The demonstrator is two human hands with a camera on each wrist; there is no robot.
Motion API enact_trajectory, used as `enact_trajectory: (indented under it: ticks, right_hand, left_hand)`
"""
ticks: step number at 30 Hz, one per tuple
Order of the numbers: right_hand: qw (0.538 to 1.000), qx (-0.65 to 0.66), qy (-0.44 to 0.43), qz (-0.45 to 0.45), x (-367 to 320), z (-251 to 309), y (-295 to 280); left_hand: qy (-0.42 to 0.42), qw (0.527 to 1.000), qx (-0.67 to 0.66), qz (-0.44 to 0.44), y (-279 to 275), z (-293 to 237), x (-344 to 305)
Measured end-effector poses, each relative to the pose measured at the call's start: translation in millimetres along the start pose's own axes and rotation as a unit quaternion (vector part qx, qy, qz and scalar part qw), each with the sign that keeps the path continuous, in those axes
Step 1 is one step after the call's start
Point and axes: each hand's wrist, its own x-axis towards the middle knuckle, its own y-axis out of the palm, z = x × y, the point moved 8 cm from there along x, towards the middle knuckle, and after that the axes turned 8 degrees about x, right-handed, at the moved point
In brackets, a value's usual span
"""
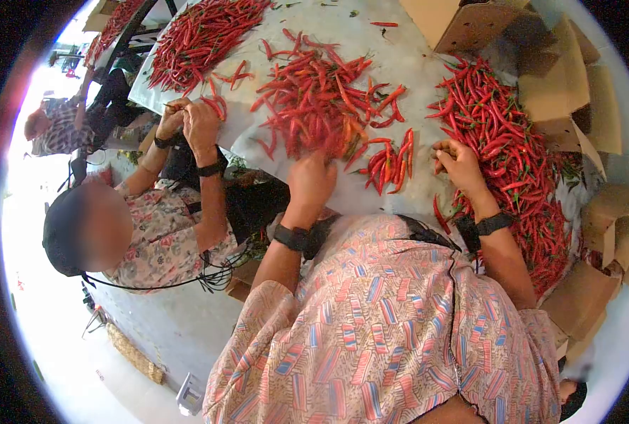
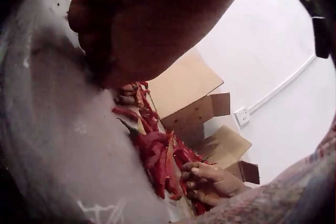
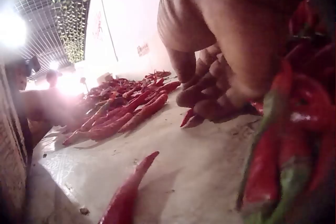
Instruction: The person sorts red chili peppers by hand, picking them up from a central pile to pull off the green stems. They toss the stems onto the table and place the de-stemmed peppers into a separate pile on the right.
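My left hand (image 1: 313,185) reaches to the near edge of the middle heap of red chillies (image 1: 307,106); its fingers are blurred there, and dark in the left wrist view, so any grip is hidden. Loosely bent, the fingers of my right hand (image 1: 459,166) are low over the table, between a small row of chillies (image 1: 379,168) and the large right-hand pile (image 1: 505,134). In the right wrist view a red chilli tip (image 3: 192,119) shows under those fingers; whether they hold it is unclear. One chilli (image 3: 128,192) lies apart, closer to that camera.
Cardboard boxes (image 1: 551,85) stand beyond the right pile, with another box (image 1: 463,21) at the table's far side. Another chilli heap (image 1: 194,42) lies far left. A person in a floral shirt (image 1: 169,226) works at my left, both hands raised by the table edge.
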Motion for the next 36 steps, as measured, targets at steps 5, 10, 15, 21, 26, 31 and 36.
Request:
enact_trajectory:
  ticks: [5,10,15,21,26,31,36]
  right_hand:
    - [0.998,-0.048,0.0,0.035,-4,7,6]
    - [0.987,-0.044,0.049,0.144,-13,35,39]
    - [0.976,-0.004,0.035,0.213,-16,68,79]
    - [0.966,0.041,-0.035,0.252,-13,88,104]
    - [0.975,0.031,-0.004,0.219,-8,84,98]
    - [0.957,0.17,0.028,0.233,-4,65,98]
    - [0.925,0.27,0.107,0.243,-13,64,100]
  left_hand:
    - [-0.002,0.992,-0.126,0.007,-3,-2,-3]
    - [-0.088,0.927,-0.339,0.137,-12,-17,-8]
    - [-0.054,0.898,-0.398,0.181,-9,-37,-1]
    - [0.0,0.887,-0.395,0.239,-9,-67,3]
    - [0.056,0.902,-0.385,0.187,-12,-75,8]
    - [0.022,0.851,-0.452,0.267,-6,-79,7]
    - [0.034,0.81,-0.506,0.295,3,-79,5]
